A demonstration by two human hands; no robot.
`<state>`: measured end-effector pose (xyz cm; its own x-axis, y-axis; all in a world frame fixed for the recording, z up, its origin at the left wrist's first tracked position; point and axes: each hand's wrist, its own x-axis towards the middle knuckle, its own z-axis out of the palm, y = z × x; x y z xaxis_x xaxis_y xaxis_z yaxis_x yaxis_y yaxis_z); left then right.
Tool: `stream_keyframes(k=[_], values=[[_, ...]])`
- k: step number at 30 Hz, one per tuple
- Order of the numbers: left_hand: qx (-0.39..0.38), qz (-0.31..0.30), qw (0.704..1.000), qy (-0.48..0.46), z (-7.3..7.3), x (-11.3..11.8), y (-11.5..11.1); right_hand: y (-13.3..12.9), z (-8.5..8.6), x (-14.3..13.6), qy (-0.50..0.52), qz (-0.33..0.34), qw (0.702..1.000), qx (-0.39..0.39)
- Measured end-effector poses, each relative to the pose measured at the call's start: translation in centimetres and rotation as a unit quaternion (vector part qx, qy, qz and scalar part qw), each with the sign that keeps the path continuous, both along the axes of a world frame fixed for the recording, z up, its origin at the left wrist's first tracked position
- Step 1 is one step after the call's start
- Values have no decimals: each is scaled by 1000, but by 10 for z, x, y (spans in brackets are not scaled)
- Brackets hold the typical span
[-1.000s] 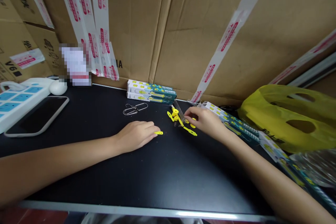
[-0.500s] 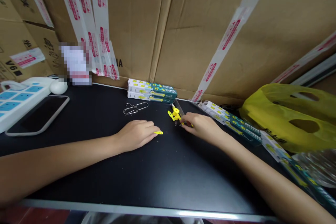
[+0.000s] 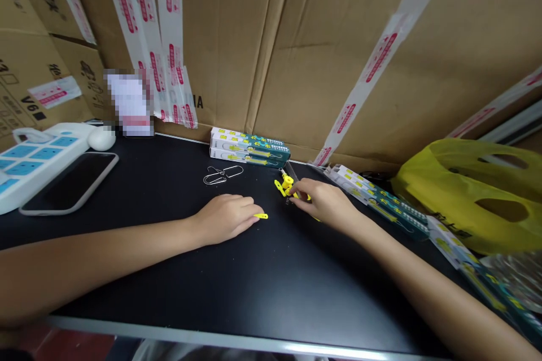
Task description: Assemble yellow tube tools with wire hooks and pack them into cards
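My left hand rests on the dark tabletop, fingers closed on a small flat yellow plastic piece, whose tip with a hole sticks out past the fingertips. To the right, my right hand reaches into a little cluster of yellow plastic parts. Its thumb and fingers are bent together there; bits of yellow show between and below them, but what they grip is mostly hidden. Small dark springs seem to lie by the fingertips. Bent metal wire hooks lie beyond my left hand.
Printed narrow boxes stand stacked against the cardboard wall. More such boxes line the right side, beside a yellow plastic bag. On the left are a phone and a white power strip.
The whole view has shifted slightly. My left hand keeps the yellow piece in place. My right hand's fingers have shifted a little among the parts, and a yellow end now shows beneath the hand.
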<state>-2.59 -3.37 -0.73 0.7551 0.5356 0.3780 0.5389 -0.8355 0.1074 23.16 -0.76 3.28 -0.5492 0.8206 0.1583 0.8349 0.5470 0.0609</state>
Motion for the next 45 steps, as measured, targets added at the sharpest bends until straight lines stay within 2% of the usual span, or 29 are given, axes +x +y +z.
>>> stream_keyframes(k=[6, 10, 14, 18, 24, 29, 38, 42, 45], values=[[25, -2, 999, 19, -1, -1, -1, 20, 9, -48, 15, 90, 994, 56], [43, -12, 999, 17, -2, -1, 0, 40, 4, -90, -29, 168, 983, 68], [45, -15, 999, 16, -3, -2, 1, 53, -6, -118, -75, 150, 983, 75], [49, -17, 999, 14, -3, -2, 1, 53, -8, -120, -93, 124, 986, 58], [56, -18, 998, 16, -4, -1, 1, 46, -1, -118, -97, 122, 986, 58], [56, -26, 998, 8, -4, -1, 1, 52, 2, -146, -63, 137, 987, 56], [70, -25, 997, 19, -4, -1, 2, 73, 3, -183, -68, 106, 992, 6], [70, -29, 997, 14, -4, -1, 1, 72, 1, -183, -35, 86, 995, 18], [70, -29, 997, 18, -4, -1, 1, 64, 4, -168, 5, 64, 997, 34]])
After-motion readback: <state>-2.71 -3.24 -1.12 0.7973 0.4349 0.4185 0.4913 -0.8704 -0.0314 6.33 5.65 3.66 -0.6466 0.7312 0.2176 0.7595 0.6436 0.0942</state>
